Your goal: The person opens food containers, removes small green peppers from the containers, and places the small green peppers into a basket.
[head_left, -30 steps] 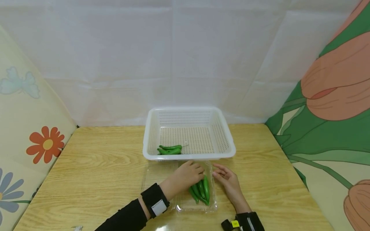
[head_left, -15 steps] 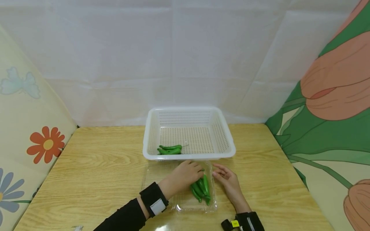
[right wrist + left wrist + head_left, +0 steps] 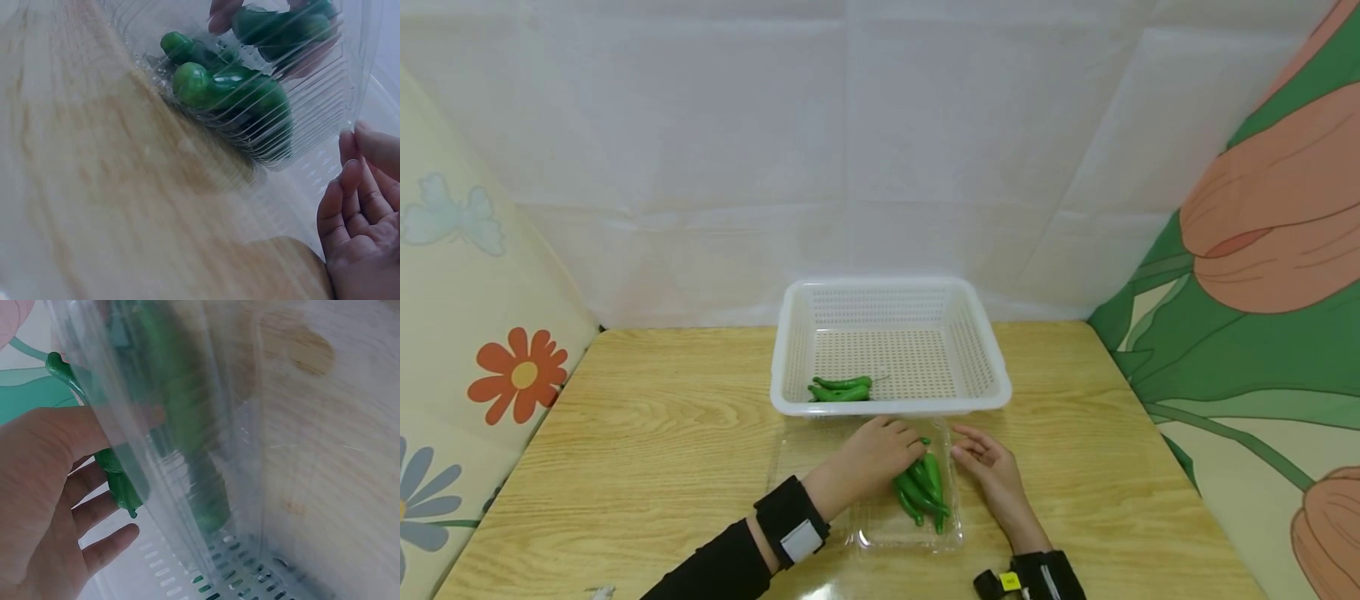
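Observation:
A clear plastic clamshell box point(image 3: 910, 537) lies open on the table, with several green chili peppers point(image 3: 925, 487) in its right half. My left hand point(image 3: 876, 458) is over that half and holds a green chili pepper point(image 3: 122, 484) between thumb and fingers. Seen from the left wrist, the thumb goes behind the box's clear wall. At the right side, my right hand point(image 3: 996, 483) pinches the rim between thumb and index finger; its other fingers curl loosely in the right wrist view. The left hand hides part of the pepper pile.
Directly behind the box stands a white perforated basket point(image 3: 891, 408), with a few green chili peppers point(image 3: 842, 390) at its near left. The box's other half point(image 3: 805, 442) lies flat to the left. A white cloth point(image 3: 850, 167) hangs behind the wooden table point(image 3: 662, 400).
My left hand has shifted slightly left. The peppers under it have moved, and one now lies slantwise across the others toward the right wall. My right hand has stayed in place.

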{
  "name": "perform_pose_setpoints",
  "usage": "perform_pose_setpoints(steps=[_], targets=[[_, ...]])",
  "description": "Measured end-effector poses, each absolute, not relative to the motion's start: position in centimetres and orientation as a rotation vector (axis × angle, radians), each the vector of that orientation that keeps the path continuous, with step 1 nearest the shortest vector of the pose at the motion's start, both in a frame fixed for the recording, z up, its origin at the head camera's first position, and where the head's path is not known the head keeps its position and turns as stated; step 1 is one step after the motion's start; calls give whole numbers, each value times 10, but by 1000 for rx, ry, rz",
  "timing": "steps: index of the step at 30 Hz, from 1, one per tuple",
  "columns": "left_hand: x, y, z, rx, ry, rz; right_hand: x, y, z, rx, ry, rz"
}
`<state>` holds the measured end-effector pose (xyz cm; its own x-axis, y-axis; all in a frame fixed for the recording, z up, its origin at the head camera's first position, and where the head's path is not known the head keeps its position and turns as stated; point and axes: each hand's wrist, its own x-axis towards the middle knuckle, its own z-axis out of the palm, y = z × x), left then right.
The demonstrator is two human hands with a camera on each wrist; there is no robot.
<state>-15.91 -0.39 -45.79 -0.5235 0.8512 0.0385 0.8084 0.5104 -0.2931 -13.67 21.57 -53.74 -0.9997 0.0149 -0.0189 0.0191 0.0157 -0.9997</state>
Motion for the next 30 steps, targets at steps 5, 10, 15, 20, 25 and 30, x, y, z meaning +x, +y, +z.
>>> perform_pose_setpoints(steps=[5,10,15,20,25,30], targets=[[-158,-4,-456,-1421,-2583,372,-137,215,-537,43,2231,-2207],[-156,-5,-453,-1418,-2611,347,-137,215,-536,32,2227,-2214],[-153,-6,-448,-1441,-2632,258,-137,215,-536,29,2226,-2218],[-150,-5,-444,-1450,-2602,217,-136,215,-535,49,2227,-2210],[-149,-4,-440,-1455,-2586,197,-136,214,-534,70,2224,-2198],[-149,-3,-434,-1455,-2582,152,-136,214,-535,80,2213,-2201]])
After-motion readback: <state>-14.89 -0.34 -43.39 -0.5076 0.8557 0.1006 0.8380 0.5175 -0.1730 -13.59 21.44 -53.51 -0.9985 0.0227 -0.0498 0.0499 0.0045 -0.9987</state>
